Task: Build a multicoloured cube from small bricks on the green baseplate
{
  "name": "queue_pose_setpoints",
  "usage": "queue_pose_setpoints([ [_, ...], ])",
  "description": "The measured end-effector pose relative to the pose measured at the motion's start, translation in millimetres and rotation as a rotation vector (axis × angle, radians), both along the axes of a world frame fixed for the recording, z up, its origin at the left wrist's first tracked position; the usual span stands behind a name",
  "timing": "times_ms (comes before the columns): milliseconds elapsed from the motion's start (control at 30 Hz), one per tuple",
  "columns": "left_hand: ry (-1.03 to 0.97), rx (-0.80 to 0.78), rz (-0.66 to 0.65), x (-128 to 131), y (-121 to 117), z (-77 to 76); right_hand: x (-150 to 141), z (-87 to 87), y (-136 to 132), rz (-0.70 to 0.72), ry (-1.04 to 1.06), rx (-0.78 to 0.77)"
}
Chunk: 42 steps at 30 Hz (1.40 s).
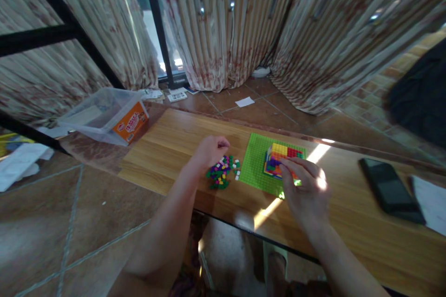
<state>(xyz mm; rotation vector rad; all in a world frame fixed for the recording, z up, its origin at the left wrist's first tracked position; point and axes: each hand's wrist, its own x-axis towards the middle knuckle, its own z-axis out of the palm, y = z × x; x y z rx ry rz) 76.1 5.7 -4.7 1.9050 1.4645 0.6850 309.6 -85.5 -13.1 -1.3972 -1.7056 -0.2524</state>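
Observation:
A green baseplate lies on the wooden table. On it stands a block of small bricks with yellow and red tops and mixed colours on its side. My right hand rests on the plate's near edge, its fingers pressed against the block's front side. My left hand is curled into a loose fist just behind a pile of small loose bricks, left of the plate. What its fingers hold, if anything, is hidden.
A clear plastic box with an orange label sits on the floor beyond the table's left end. A black phone and white paper lie at the table's right. Curtains hang behind. Black bars cross the upper left.

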Motion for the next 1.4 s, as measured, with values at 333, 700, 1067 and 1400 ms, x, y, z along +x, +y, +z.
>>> queue_pose_setpoints([
  [333,0.27,-0.041,-0.226,-13.3,-5.9,-7.3,-6.9,0.5,-0.4,0.074,0.092,-0.088],
  [700,0.326,0.028,-0.286,-5.4,-11.0,-6.3,-10.3,3.1,-0.8,0.096,0.097,-0.106],
  [1067,0.291,0.024,-0.302,-1.3,-10.3,-9.0,-11.5,6.1,-1.8,0.101,0.126,-0.098],
  [1400,0.023,-0.065,-0.248,-8.5,-6.2,0.7,-11.7,5.4,-1.3,0.106,0.128,-0.075],
])
